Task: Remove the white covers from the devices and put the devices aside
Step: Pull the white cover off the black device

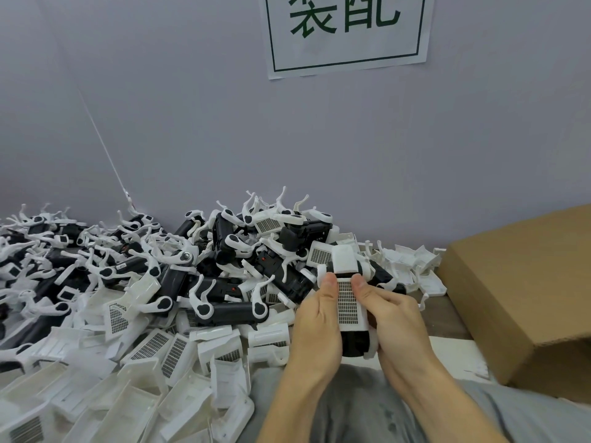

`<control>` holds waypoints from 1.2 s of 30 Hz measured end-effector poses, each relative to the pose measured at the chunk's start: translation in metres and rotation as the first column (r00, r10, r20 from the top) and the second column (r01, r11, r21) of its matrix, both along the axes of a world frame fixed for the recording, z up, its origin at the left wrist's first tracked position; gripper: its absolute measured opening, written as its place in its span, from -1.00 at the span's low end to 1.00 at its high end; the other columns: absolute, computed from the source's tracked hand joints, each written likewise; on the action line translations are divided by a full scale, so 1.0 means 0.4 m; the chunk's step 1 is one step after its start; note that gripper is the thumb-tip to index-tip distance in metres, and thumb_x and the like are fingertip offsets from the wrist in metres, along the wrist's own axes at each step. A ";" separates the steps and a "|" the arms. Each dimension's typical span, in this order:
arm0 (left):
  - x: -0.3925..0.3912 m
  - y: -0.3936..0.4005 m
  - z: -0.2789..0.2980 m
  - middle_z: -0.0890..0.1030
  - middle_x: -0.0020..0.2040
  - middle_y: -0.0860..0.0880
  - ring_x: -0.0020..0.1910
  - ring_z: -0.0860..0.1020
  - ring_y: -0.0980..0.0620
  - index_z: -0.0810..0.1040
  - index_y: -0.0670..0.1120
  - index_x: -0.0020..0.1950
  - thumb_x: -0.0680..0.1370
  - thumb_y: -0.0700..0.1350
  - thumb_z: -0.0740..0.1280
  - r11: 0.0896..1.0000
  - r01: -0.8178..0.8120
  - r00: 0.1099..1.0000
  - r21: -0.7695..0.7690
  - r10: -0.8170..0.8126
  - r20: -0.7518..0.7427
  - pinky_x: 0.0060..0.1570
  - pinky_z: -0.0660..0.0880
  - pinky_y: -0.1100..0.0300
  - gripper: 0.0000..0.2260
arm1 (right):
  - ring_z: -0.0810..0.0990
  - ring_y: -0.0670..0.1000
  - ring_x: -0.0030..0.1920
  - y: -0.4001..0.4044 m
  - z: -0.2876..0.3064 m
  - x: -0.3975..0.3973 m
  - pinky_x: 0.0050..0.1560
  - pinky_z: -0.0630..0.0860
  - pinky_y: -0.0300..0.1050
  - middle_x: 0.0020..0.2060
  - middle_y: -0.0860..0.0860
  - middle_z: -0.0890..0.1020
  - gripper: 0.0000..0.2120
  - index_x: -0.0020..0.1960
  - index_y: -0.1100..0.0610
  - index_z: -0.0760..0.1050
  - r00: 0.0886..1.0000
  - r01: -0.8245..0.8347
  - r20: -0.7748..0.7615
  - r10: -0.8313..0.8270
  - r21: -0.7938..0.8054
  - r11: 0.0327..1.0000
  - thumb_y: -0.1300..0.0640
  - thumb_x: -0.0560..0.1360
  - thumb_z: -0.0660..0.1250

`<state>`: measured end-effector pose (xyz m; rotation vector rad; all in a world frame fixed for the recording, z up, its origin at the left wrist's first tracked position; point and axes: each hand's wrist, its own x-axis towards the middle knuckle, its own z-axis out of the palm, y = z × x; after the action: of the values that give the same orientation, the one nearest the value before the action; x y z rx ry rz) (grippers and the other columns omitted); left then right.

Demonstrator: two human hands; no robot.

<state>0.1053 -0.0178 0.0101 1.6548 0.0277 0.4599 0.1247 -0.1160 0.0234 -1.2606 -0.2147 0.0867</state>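
Grey wall [192,107] filled the upper frame, with a green-lettered sign [347,30] at top center. Pile of devices [179,266] and loose white covers [121,394] covered the desk at left; cardboard box [518,292] sat at right. Lower center: left hand [316,324] and right hand [395,324] gripped 1 device [353,343], thumbs pressing its white cover [347,302].

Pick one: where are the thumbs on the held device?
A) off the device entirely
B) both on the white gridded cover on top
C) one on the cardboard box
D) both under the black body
B: the left hand and right hand grip the device, with both thumbs pressed on either side of its white cover.
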 end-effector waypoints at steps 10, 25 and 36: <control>0.010 0.006 -0.010 0.72 -0.11 -0.21 -0.13 0.69 -0.07 0.71 -0.11 -0.12 0.53 0.25 0.17 0.982 0.123 0.992 -0.146 -0.123 0.009 0.01 0.59 -0.12 -0.51 | 0.74 0.17 -0.11 0.002 -0.002 0.005 -0.17 0.66 0.00 -0.16 0.19 0.74 -0.65 -0.14 0.15 0.74 1.000 0.016 -0.004 -0.016 -0.002 1.000 -0.12 0.38 0.40; 0.007 0.000 -0.006 0.73 -0.08 -0.17 -0.04 0.71 -0.12 0.73 -0.08 -0.05 0.63 0.20 0.21 0.972 0.087 0.992 -0.220 -0.104 -0.065 0.03 0.59 -0.11 -0.56 | 0.75 0.07 -0.14 -0.004 -0.014 0.025 -0.21 0.65 -0.09 -0.19 0.12 0.75 -0.64 -0.15 0.07 0.75 0.999 -0.029 0.030 0.031 -0.054 0.998 -0.20 0.40 0.36; 0.009 0.008 -0.014 0.74 -0.04 -0.15 0.05 0.68 -0.19 0.73 -0.04 -0.01 0.55 0.17 0.29 0.974 0.087 0.993 -0.207 -0.100 -0.057 0.19 0.56 -0.23 -0.66 | 0.73 0.07 0.00 -0.032 -0.024 0.036 0.15 0.61 0.20 -0.08 0.08 0.75 -0.78 0.04 0.05 0.72 0.986 -0.052 0.145 0.078 -0.174 0.983 0.07 0.62 0.28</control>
<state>0.1089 -0.0147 0.0046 1.4618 0.0449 0.3189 0.1389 -0.1286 0.0139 -1.4320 -0.3864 0.0669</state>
